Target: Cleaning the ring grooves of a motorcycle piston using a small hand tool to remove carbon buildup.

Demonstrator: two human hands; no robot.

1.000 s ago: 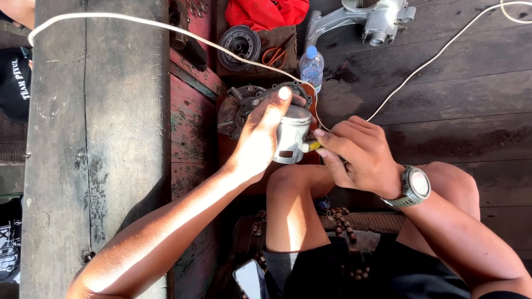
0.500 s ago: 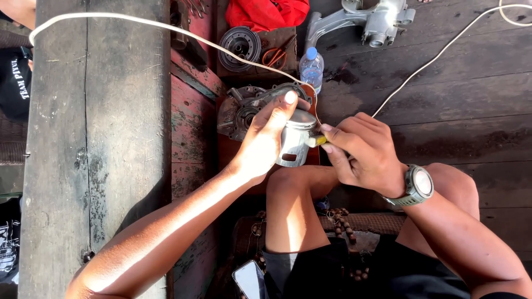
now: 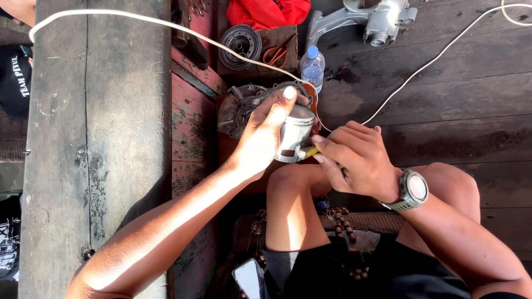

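Gripping piston (image 3: 295,134), left hand (image 3: 265,135) wrapped over top; right hand (image 3: 354,160) pinching yellow tool (image 3: 310,152) against skirt; piston tilted slightly since earlier.

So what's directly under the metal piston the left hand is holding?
Beneath the piston lies a round grey engine part on the floor. The left hand and piston cover its middle, so what lies there cannot be seen.

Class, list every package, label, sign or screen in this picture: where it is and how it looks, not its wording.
Plastic water bottle: upright on the floor above the hands, clear, blue cap.
Phone: bottom edge by the knee, dark glossy screen.
Watch: right wrist, round pale face, grey case.
Black cloth: left edge, white lettering.
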